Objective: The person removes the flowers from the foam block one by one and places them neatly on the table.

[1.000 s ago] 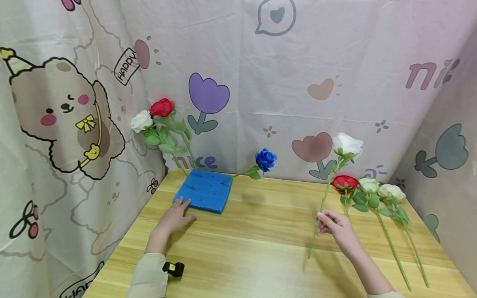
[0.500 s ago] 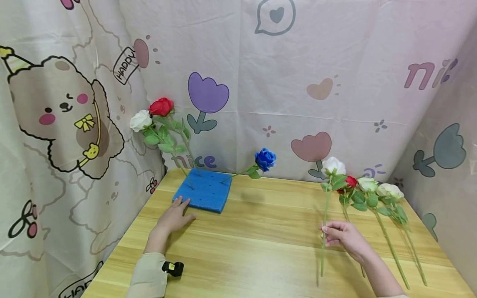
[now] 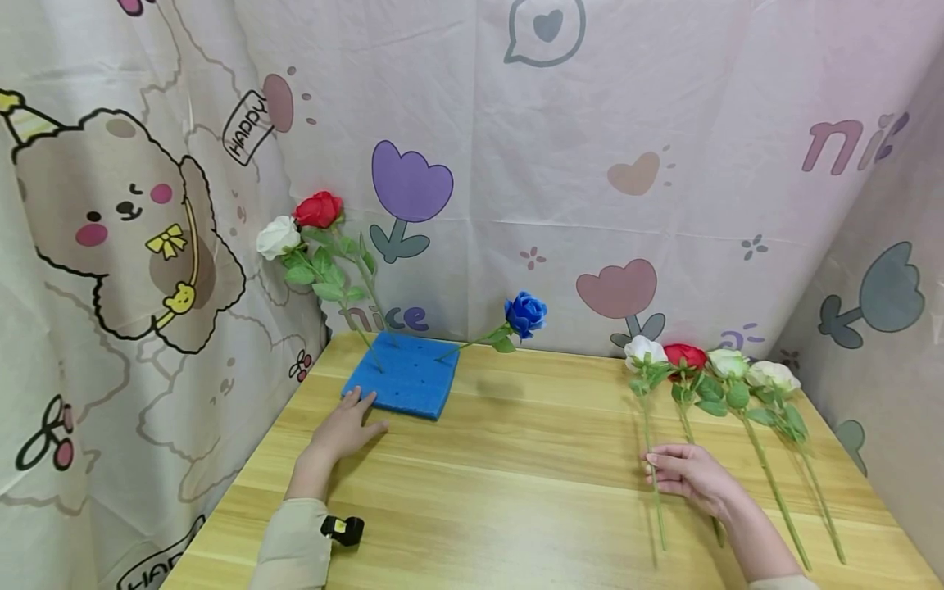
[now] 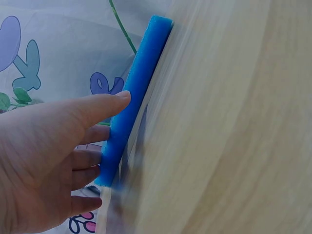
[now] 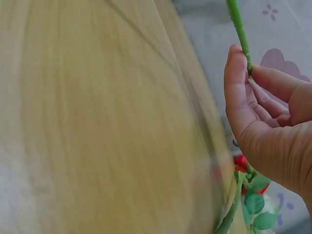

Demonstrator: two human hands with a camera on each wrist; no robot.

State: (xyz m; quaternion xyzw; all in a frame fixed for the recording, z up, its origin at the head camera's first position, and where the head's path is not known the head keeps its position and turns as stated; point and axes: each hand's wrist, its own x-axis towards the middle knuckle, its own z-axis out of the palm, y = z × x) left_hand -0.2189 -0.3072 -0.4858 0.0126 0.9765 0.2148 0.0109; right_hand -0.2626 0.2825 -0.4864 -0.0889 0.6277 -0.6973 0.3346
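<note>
My right hand (image 3: 696, 479) pinches the green stem of a white rose (image 3: 646, 352) between thumb and fingers, low over the right side of the table. In the right wrist view the stem (image 5: 239, 29) rises out of the fingertips. My left hand (image 3: 345, 428) rests at the near left corner of a blue foam block (image 3: 413, 385), its fingers spread. In the left wrist view the thumb lies against the edge of the foam block (image 4: 134, 102). Out of the block stand a white rose (image 3: 279, 238), a red rose (image 3: 319, 210) and a leaning blue rose (image 3: 526, 315).
To the right of the held rose lie a red rose (image 3: 684, 360) and two pale roses, one greenish white (image 3: 728, 364) and one cream (image 3: 773, 378), on the wooden table (image 3: 501, 492). A printed curtain (image 3: 516, 164) borders the back and sides.
The white rose in my right hand has come down and its head has moved left, so it stands beside the red rose instead of above it. My left hand has stayed in place.
</note>
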